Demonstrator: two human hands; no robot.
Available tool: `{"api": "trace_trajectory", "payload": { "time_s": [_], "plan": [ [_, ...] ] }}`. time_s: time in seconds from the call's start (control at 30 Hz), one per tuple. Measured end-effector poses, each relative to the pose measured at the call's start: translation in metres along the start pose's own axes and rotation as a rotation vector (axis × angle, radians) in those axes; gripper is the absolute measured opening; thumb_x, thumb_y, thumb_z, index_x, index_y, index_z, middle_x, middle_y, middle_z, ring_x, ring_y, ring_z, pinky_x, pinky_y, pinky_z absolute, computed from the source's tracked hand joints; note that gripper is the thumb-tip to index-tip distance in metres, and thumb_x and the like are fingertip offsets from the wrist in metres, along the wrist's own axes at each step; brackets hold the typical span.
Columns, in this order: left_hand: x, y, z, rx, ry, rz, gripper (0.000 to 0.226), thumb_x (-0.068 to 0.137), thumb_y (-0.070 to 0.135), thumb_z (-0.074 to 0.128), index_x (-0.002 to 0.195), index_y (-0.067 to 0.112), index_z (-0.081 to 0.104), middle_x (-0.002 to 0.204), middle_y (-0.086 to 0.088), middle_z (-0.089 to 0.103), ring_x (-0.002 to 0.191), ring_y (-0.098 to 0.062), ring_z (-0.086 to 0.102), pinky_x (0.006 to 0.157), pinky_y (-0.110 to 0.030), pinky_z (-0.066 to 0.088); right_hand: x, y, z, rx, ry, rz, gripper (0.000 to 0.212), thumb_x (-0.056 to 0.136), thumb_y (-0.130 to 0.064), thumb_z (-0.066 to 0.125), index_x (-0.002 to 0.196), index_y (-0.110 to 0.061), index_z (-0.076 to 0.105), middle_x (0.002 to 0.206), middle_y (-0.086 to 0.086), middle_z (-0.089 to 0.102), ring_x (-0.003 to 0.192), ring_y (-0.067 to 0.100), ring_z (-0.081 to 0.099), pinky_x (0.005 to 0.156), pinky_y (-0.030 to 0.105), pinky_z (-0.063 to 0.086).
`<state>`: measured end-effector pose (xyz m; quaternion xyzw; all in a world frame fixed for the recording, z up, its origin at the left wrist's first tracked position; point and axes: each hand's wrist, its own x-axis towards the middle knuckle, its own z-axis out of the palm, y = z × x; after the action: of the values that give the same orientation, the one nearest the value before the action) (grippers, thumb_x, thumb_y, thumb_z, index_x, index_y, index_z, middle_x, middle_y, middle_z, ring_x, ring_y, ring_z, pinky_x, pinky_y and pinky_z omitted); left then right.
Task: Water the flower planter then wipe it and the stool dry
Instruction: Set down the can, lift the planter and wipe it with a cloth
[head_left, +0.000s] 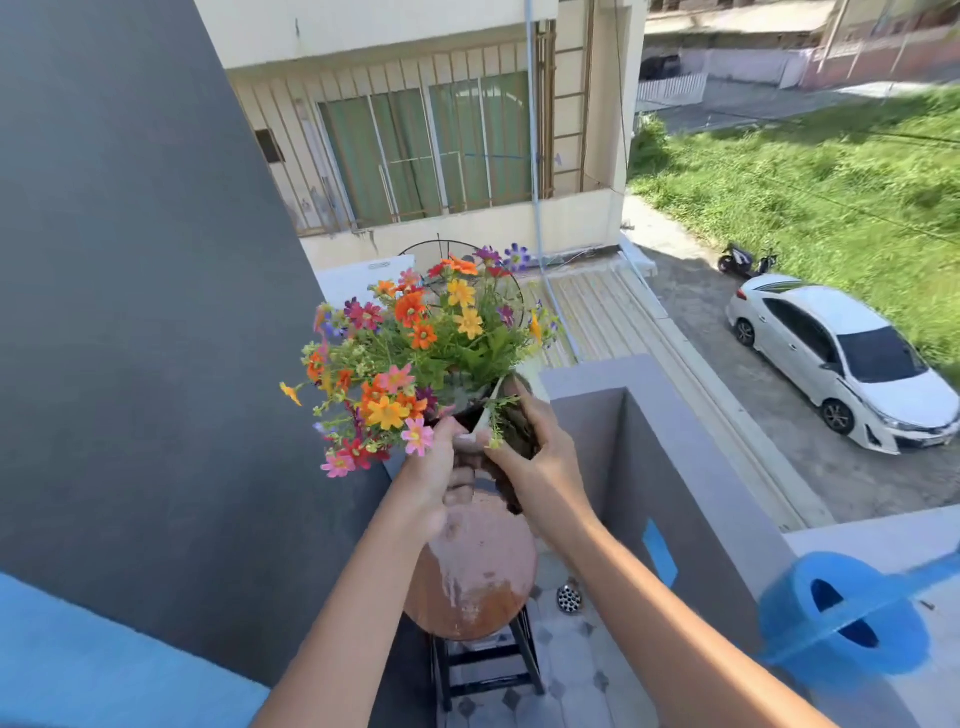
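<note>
Terracotta planter (470, 566), round-bellied, streaked white, stands on a dark stool (488, 665) in the balcony corner. Mixed orange, yellow, pink and purple flowers (410, 353) spill leftward. Left hand (441, 467) grips the rim's near side; right hand (535, 457) pinches a pale cloth (485, 421) against the rim. Blue watering can (847, 618) rests on the ledge (737, 467), right.

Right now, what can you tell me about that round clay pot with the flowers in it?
The clay pot is rounded, terracotta-brown with whitish streaks and patches on its side. It stands on a dark stool in a balcony corner. Colourful flowers in orange, yellow, pink, red and purple spill out and lean left. The left hand and right hand both grip at its mouth, the right pressing a brown cloth against the rim.
</note>
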<state>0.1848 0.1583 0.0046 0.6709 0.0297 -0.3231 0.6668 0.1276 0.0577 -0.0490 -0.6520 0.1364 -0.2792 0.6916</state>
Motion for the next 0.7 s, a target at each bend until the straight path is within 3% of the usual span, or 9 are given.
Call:
{"api": "trace_trajectory", "payload": {
  "time_s": [0.07,0.17,0.27,0.37,0.53,0.6,0.7],
  "plan": [
    [-0.002,0.001,-0.006,-0.071,-0.033,-0.004,0.027,0.096,0.015,0.042,0.071,0.009,0.048,0.059,-0.006,0.043,0.036,-0.008,0.021,0.034,-0.019,0.015,0.003,0.006,-0.011,-0.199,-0.043,-0.111,0.068,0.082,-0.031,0.073,0.146,-0.03,0.048,0.127,-0.003,0.053,0.115,0.013,0.058,0.1,0.039,0.05],
    [0.0,0.002,-0.01,-0.104,-0.054,0.009,0.022,0.096,0.016,0.043,0.075,0.011,0.046,0.061,-0.006,0.043,0.036,-0.007,0.021,0.03,-0.018,0.016,0.008,0.007,-0.02,-0.206,-0.093,-0.093,0.065,0.082,-0.031,0.074,0.141,-0.042,0.049,0.121,-0.015,0.049,0.106,0.025,0.06,0.093,0.044,0.05],
    [-0.003,0.003,-0.012,-0.086,-0.078,0.032,0.024,0.095,0.016,0.044,0.072,0.012,0.044,0.059,-0.005,0.044,0.036,-0.007,0.021,0.03,-0.018,0.016,0.026,0.003,-0.024,-0.133,0.101,-0.021,0.052,0.082,-0.014,0.072,0.13,-0.028,0.059,0.117,-0.012,0.06,0.107,0.02,0.064,0.1,0.041,0.05],
    [-0.008,0.006,-0.011,-0.096,-0.12,0.046,0.029,0.098,0.015,0.042,0.069,0.011,0.047,0.059,-0.004,0.043,0.036,-0.007,0.022,0.031,-0.018,0.016,0.046,-0.008,-0.029,0.04,0.252,0.047,0.037,0.083,0.003,0.068,0.11,-0.022,0.067,0.1,-0.005,0.073,0.089,0.008,0.068,0.088,0.032,0.055],
    [-0.009,0.01,-0.012,-0.101,-0.142,0.073,0.029,0.097,0.013,0.041,0.068,0.012,0.045,0.059,-0.003,0.041,0.035,-0.005,0.022,0.03,-0.017,0.015,0.064,-0.035,-0.024,0.024,0.42,-0.008,0.01,0.081,-0.006,0.07,0.088,-0.012,0.072,0.068,-0.011,0.064,0.059,0.0,0.054,0.063,0.025,0.047],
    [-0.012,0.01,-0.013,-0.089,-0.147,0.074,0.031,0.096,0.013,0.041,0.066,0.012,0.045,0.06,-0.004,0.041,0.036,-0.005,0.022,0.031,-0.017,0.014,0.065,-0.048,-0.02,0.007,0.401,-0.077,0.008,0.083,-0.008,0.069,0.08,-0.016,0.069,0.06,-0.016,0.057,0.056,-0.001,0.048,0.059,0.023,0.042],
    [-0.011,0.009,-0.01,-0.155,-0.131,0.024,0.024,0.098,0.017,0.04,0.076,0.011,0.047,0.059,-0.005,0.044,0.034,-0.006,0.023,0.033,-0.017,0.013,0.048,-0.052,-0.001,-0.047,0.253,-0.17,0.012,0.086,-0.011,0.065,0.077,-0.019,0.063,0.071,-0.008,0.062,0.066,0.01,0.055,0.065,0.03,0.046]
  ]
}}
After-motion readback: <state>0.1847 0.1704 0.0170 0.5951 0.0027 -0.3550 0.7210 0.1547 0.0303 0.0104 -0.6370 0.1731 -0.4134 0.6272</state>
